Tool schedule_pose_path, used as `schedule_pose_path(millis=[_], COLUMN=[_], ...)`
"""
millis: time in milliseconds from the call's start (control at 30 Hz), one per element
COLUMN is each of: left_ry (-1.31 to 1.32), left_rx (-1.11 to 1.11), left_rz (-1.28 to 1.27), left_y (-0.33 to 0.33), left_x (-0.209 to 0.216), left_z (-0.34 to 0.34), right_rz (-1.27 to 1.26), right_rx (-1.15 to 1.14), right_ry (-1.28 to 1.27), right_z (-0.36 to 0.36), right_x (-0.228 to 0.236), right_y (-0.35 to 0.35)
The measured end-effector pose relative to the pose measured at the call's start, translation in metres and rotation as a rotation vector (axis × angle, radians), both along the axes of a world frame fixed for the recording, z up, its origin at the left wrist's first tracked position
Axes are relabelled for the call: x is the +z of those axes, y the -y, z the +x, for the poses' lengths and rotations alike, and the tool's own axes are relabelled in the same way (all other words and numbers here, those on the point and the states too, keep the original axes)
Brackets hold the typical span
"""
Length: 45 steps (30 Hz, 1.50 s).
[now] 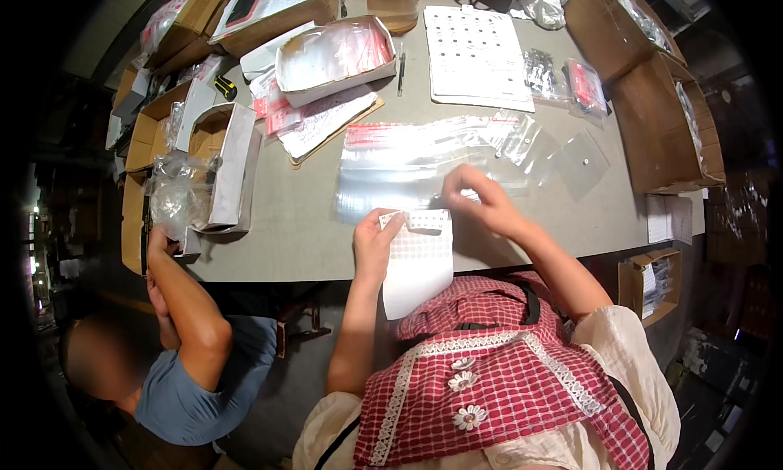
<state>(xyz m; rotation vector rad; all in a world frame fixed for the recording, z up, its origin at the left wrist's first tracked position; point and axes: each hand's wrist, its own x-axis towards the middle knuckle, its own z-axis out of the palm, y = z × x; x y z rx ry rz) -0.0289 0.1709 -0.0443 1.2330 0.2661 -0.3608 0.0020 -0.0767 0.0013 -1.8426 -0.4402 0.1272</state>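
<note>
My left hand [376, 243] grips the upper left edge of a white sheet of small round stickers [419, 266], its thumb on the front. The sheet's top edge is curled over, and its lower end hangs past the table edge. To the right of the sheet's top, my right hand [483, 199] is raised with thumb and fingertips pinched together; whatever they hold is too small to make out. Just beyond both hands lies a row of overlapping clear zip bags [383, 164] with red top strips. Toward the right, single clear bags [581, 162] bear small white dots.
A white box of bags [336, 61] stands at the back left, near a pen [401, 70]. Printed sheets [473, 58] lie at the back. Cardboard boxes [665, 119] line the right side. On the left, a co-worker [196, 339] reaches into open boxes [224, 164].
</note>
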Motion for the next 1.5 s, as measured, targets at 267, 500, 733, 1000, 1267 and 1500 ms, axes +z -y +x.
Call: schedule_pose_path(millis=[267,500,733,1000,1267,1500], left_ry=[0.029,0.045,0.045,0.052,0.054,0.09], left_rx=[-0.005,-0.025,-0.047,-0.075,-0.096,-0.06], left_rz=[0.03,0.032,0.048,0.061,0.072,0.162], left_y=[0.001,-0.001,-0.001,-0.002,-0.003,-0.001], left_x=[-0.001,-0.006,-0.009,-0.01,-0.009,-0.009], left_z=[-0.001,-0.003,0.0,0.0,-0.001,-0.003], right_rz=[-0.198,-0.198,-0.17,-0.153,0.004,-0.115], right_rx=[0.202,0.253,0.181,0.192,0.189,0.157], right_ry=[0.176,-0.028,0.01,-0.034,-0.205,-0.062], right_z=[0.021,-0.001,-0.003,-0.004,-0.004,-0.008], right_x=[0.012,0.01,0.004,-0.001,-0.017,0.0], right_y=[0.005,0.006,0.006,0.009,0.008,0.007])
